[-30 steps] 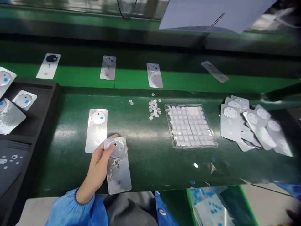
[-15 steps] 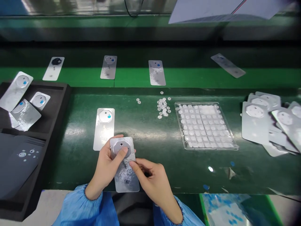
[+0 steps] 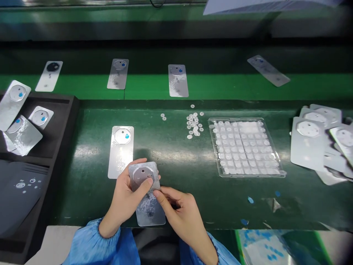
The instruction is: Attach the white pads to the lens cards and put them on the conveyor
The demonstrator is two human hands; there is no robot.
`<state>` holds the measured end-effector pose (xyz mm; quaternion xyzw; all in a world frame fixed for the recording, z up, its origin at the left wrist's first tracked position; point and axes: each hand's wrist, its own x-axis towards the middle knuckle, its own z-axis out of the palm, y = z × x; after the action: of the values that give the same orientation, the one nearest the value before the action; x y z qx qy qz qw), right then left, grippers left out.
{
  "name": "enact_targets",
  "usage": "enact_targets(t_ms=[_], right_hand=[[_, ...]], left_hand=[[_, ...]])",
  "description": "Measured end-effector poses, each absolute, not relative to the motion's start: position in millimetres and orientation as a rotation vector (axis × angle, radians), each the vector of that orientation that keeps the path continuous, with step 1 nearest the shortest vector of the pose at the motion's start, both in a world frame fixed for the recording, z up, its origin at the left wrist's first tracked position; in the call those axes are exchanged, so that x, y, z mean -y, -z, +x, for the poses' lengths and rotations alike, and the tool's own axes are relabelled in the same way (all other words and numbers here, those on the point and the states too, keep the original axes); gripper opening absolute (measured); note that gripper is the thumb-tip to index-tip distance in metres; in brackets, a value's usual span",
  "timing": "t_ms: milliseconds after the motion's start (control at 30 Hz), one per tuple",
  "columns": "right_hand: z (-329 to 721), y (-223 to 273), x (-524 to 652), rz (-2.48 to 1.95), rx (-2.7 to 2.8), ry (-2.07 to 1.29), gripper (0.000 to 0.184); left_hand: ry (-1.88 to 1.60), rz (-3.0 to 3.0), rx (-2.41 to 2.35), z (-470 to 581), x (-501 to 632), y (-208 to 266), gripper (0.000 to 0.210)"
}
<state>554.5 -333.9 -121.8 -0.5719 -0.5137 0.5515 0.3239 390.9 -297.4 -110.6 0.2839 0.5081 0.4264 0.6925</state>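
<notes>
I hold a silver phone back panel (image 3: 150, 211) near the table's front edge, a round camera ring at its top. Gripping its left side is my left hand (image 3: 128, 195), thumb pressed at the lower edge of the ring and fingers behind. My right hand (image 3: 180, 211) pinches the panel's right edge just below the ring; whether it also has some small part between its fingertips is hidden. Just beyond my left hand lies another silver panel (image 3: 120, 156) with a blue dot in its ring.
Loose small white discs (image 3: 194, 125) lie mid-table, beside a clear plastic tray (image 3: 280, 173) of white pieces. Panels are piled at right (image 3: 306, 151). A black tray (image 3: 62, 147) with panels stands left. Behind runs a green belt (image 3: 149, 88) carrying several panels. Blue scraps (image 3: 250, 200) lie front right.
My left thumb has slid down toward the ring's lower edge, uncovering more of it. Both hands still grip the panel. The whole view has shifted slightly, and panels on the belt's left appear farther left.
</notes>
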Motion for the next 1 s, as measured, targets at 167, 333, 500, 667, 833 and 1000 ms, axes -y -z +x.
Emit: enact_targets(t_ms=[167,333,500,667,833,1000], right_hand=[[553.2,120.0,332.4,-1.507,1.343,-1.436,0.038],[552.4,121.6,332.2,-1.510,1.347,-1.432,0.038],[552.4,121.9,332.8,-1.515,1.364,-1.421,0.038],[550.9,120.1,331.3,-1.504,1.386,-1.386,0.040],[550.6,120.8,331.9,-1.488,1.375,-1.404,0.038],[551.6,121.3,332.5,-1.488,1.386,-1.399,0.037]], left_hand=[[-0.965,0.582,-1.124,391.0,297.4,110.6,0.043],[-0.952,0.661,-1.162,391.7,295.9,108.4,0.049],[-0.978,0.604,-1.126,392.6,295.3,107.8,0.041],[-0.954,0.629,-1.202,395.4,294.7,105.3,0.043],[-0.960,0.648,-1.177,394.7,294.8,104.9,0.048],[-0.960,0.644,-1.170,394.7,294.4,104.7,0.047]])
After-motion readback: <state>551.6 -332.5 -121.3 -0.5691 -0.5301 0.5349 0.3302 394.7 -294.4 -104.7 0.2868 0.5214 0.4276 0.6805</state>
